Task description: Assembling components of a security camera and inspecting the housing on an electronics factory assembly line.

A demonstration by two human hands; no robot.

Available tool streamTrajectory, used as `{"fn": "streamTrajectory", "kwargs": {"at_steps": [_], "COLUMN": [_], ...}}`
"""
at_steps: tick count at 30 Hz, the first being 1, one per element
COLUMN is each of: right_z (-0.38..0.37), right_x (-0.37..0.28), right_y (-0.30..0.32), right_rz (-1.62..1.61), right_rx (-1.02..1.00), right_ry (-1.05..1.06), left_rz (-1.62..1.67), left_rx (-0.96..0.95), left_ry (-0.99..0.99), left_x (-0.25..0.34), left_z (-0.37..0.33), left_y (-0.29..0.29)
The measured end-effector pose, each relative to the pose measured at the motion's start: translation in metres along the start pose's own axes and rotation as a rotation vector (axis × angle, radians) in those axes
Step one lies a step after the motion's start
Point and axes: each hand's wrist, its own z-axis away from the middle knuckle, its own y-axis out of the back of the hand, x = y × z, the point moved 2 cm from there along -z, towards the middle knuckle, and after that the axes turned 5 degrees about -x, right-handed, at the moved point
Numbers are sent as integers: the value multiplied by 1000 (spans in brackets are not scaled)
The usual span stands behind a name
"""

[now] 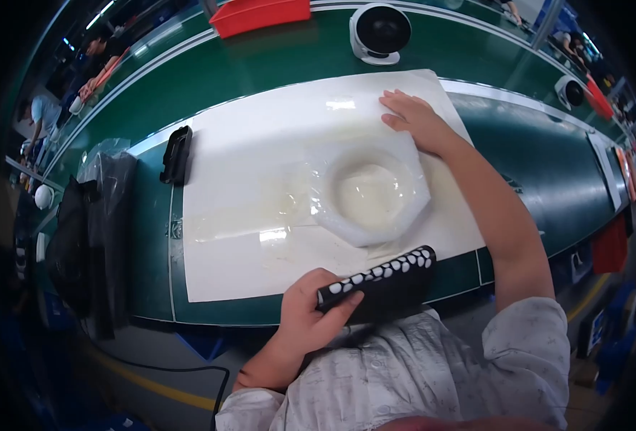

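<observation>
My left hand (313, 310), near the front edge of the bench, is closed round one end of a dark panel (393, 289) that has a row of white oval spots along its upper edge. The panel's lower part lies in shadow by my shirt. Farther off, my right hand (415, 121) rests on a large white sheet (246, 165), its fingers stretched out and holding nothing. Between the hands sits a white octagonal foam block (412, 210) with a round hollow, wrapped in shiny clear film. My right wrist is close to the block's far right edge.
A black plastic part (177, 155) lies at the sheet's left edge, with a dark bag (109, 208) beyond it. Toward the back stand a white-and-black round device (380, 34) and a red bin (260, 16). Other people work at the far left and far right.
</observation>
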Motion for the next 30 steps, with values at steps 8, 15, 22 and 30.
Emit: {"fn": "streamTrajectory", "kwargs": {"at_steps": [8,15,22,30], "right_z": [-1,-1,-5,-1], "right_x": [1,-1,3,-1], "right_y": [5,5,2,5], "right_rz": [21,79,74,92], "right_rx": [4,16,9,20], "right_ry": [-13,7,29,18], "left_rz": [48,98,131,106], "left_rx": [57,75,96,92], "left_ry": [144,137,58,97], "left_x": [-7,-9,-10,-12], "left_z": [2,2,3,3], "left_y": [-4,-5,-6,-7]}}
